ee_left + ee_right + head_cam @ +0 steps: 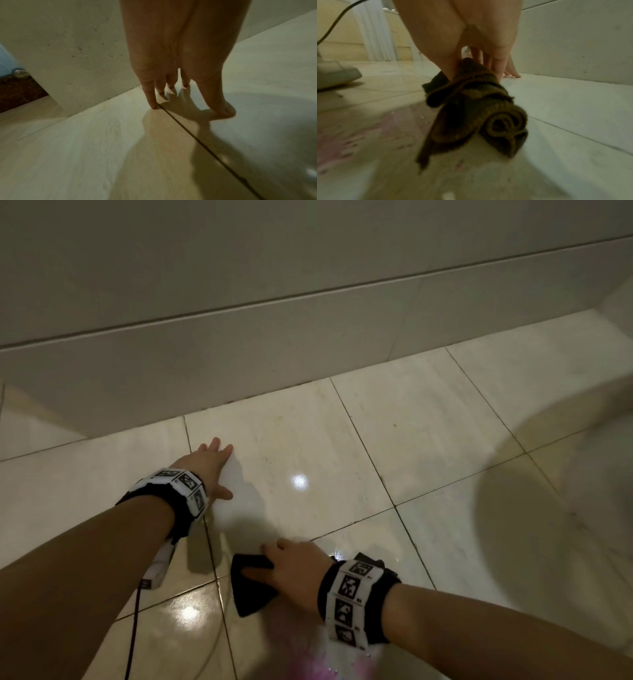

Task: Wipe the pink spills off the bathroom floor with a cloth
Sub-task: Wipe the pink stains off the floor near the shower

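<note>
The dark cloth [252,583] lies bunched up on the shiny tile floor [308,440], near the bottom of the head view. The right hand [294,571] lies on top of it, with the thumb and fingers curled round a fold, so it holds the cloth against the floor. In the right wrist view the cloth [471,108] is rolled and wrinkled under the hand [458,33]. A pink spill [308,659] spreads on the floor just below the cloth and partly under the right wrist, and it looks smeared. The left hand [210,465] is well apart from the cloth, closer to the wall [239,302]. Its fingers [150,97] are straight and spread, and the tips press on the floor. It holds nothing. Both wrists wear bands with black and white squares.
</note>
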### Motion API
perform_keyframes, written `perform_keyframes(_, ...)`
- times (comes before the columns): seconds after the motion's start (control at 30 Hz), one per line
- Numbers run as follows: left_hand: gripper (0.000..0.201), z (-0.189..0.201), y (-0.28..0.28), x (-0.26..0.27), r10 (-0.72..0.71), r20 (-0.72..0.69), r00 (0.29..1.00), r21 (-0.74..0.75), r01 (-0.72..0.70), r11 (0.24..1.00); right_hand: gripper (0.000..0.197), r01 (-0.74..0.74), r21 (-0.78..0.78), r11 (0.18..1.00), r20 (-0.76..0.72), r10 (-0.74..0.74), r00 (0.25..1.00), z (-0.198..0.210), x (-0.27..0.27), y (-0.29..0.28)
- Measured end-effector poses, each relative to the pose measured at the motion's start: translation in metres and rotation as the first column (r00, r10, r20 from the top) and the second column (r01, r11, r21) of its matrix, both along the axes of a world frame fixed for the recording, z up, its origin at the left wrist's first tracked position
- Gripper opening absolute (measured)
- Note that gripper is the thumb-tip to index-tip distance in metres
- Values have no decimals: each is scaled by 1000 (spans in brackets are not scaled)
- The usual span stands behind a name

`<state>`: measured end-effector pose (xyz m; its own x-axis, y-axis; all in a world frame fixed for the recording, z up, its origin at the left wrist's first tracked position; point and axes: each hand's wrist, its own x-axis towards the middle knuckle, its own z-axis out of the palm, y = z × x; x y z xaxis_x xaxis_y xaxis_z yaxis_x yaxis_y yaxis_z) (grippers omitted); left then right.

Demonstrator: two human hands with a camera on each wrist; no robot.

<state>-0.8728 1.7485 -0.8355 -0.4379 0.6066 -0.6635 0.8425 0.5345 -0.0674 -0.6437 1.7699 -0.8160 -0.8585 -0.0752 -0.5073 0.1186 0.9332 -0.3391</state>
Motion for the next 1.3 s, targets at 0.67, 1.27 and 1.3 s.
perform_keyframes(0.67,132,-14,114,83,75,120,990,74,-84,994,62,750,339,567,-184,-742,644,16,-42,288)
perform_keyframes(1.27,130,-10,116,86,111,148,983,86,-124,989,67,227,382,896,-127,-192,973,-11,-25,195)
perform_keyframes(1.3,129,-10,116,85,107,153,982,92,-122,988,66,300,359,884,-173,-253,952,-9,-22,200)
